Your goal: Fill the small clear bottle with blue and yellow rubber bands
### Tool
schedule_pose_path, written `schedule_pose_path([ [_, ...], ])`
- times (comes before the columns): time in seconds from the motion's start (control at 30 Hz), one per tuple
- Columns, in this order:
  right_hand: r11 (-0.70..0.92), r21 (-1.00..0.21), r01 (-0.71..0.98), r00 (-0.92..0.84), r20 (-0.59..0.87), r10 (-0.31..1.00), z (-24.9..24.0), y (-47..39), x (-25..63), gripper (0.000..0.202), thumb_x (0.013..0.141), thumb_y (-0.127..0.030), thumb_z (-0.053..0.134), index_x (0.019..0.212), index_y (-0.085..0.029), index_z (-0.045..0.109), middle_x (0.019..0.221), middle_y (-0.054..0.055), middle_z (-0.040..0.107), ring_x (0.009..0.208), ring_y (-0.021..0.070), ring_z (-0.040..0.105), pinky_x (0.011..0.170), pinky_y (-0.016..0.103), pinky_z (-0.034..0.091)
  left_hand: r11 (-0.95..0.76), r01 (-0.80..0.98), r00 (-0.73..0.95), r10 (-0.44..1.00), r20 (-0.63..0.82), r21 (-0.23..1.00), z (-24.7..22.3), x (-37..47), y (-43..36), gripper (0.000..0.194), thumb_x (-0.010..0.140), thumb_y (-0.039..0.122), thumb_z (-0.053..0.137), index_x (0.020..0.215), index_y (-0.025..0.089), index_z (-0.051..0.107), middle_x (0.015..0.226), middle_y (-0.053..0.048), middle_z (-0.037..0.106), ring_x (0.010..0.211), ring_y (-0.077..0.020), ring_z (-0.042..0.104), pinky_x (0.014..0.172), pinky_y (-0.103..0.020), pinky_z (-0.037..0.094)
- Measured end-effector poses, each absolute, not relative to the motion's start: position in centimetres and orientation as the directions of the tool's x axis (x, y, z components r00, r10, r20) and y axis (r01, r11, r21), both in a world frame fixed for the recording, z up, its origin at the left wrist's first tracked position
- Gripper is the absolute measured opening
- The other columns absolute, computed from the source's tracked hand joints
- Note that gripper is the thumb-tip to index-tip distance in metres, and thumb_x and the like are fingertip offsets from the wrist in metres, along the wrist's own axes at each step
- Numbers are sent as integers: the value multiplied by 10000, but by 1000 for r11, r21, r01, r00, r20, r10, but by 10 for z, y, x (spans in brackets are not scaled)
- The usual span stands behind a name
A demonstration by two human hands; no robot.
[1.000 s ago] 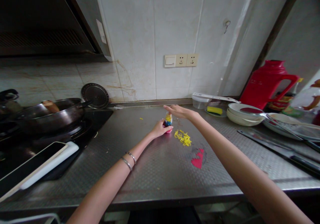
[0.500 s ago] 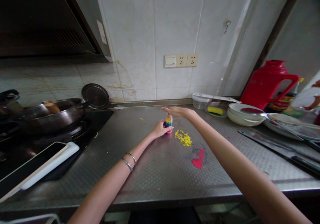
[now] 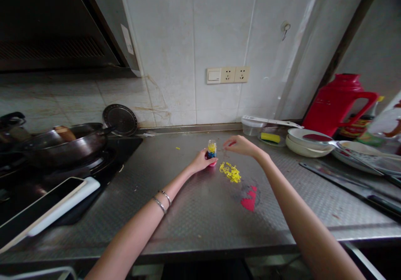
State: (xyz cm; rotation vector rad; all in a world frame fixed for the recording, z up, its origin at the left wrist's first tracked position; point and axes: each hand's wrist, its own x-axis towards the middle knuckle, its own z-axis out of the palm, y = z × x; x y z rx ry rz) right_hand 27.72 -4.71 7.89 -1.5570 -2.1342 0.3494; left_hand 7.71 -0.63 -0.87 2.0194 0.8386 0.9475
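Observation:
A small clear jar [image 3: 212, 147] stands on the steel counter, with red, dark blue and yellow layers showing inside. My left hand [image 3: 201, 161] is wrapped round its lower part and holds it upright. Just to the right of the jar, my right hand [image 3: 242, 145] hovers with its fingers bent and slightly apart, nothing visible in them. In front of it lies a loose heap of small yellow loops [image 3: 231, 172], which look like rubber bands. Nearer to me is a red heart-shaped patch [image 3: 248, 203] on the counter. A single yellow bit [image 3: 177, 148] lies to the left of the jar.
On the left are a stove with a pan [image 3: 72, 140] and a white-edged device [image 3: 62, 205]. To the right stand a plastic tub [image 3: 252, 127], a yellow sponge [image 3: 270, 137], stacked bowls [image 3: 302, 147], a long knife [image 3: 340, 184] and a red thermos jug [image 3: 332, 104].
My right hand has moved right from above the jar's mouth, its flat fingers now bent. The jar's top shows uncovered. My left hand keeps its hold.

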Motion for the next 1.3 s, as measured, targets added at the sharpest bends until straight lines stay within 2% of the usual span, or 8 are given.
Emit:
schedule_pose_path([
  [0.07,301,-495,815,-301,83,950,55,-51,288,381,646,-346,615,976,-159,648,923,54,668,771,179,602,669,246,455,-496,212,522,786,331,842,-9,78,-7,352,666,385,623,857,106,523,739,-24,578,645,-113,508,621,-246,410],
  [0.17,266,-501,823,-331,-43,943,31,-60,298,472,598,-361,651,1024,-160,620,957,61,651,822,191,588,684,251,454,-495,182,524,780,342,850,-9,78,-7,344,663,383,630,835,105,525,738,-26,580,651,-114,515,631,-249,416],
  [0.37,239,-477,846,-346,-149,926,28,-89,299,607,539,-401,684,1090,-169,580,1010,72,612,855,199,566,716,252,449,-516,198,517,777,359,833,-12,77,-5,338,667,381,633,837,111,521,760,-30,590,676,-117,528,654,-246,423],
  [0.57,304,-436,847,-371,-75,926,25,-101,294,431,569,-241,626,993,-165,625,955,66,628,833,191,558,720,243,432,-521,169,530,764,369,836,-15,78,-3,328,678,377,621,840,113,512,755,-29,587,665,-115,531,649,-250,428],
  [0.7,261,-445,856,-317,-56,947,21,-104,289,349,585,-177,571,926,-174,643,878,43,651,781,165,571,691,223,428,-506,153,530,767,361,849,-16,78,-3,331,669,372,629,838,113,511,742,-28,588,657,-117,533,645,-254,432],
  [0.87,277,-433,858,-304,7,953,17,-110,283,275,614,-148,522,851,-181,658,819,34,670,748,151,586,692,212,423,-486,154,524,778,346,860,-15,79,-4,334,663,365,637,843,112,514,749,-32,597,664,-119,544,656,-257,438],
  [1.07,307,-429,850,-308,69,949,16,-111,281,286,640,-147,498,861,-178,675,838,41,682,749,154,597,724,218,426,-494,162,521,778,351,854,-13,78,-6,331,665,363,636,844,110,521,760,-36,597,665,-118,541,661,-256,437],
  [1.3,293,-495,818,-274,113,955,35,-106,284,266,665,-196,518,873,-150,677,851,61,683,776,179,603,733,244,447,-502,159,532,769,355,850,-9,78,-9,325,681,368,621,848,113,509,733,-24,586,638,-109,523,636,-245,428],
])
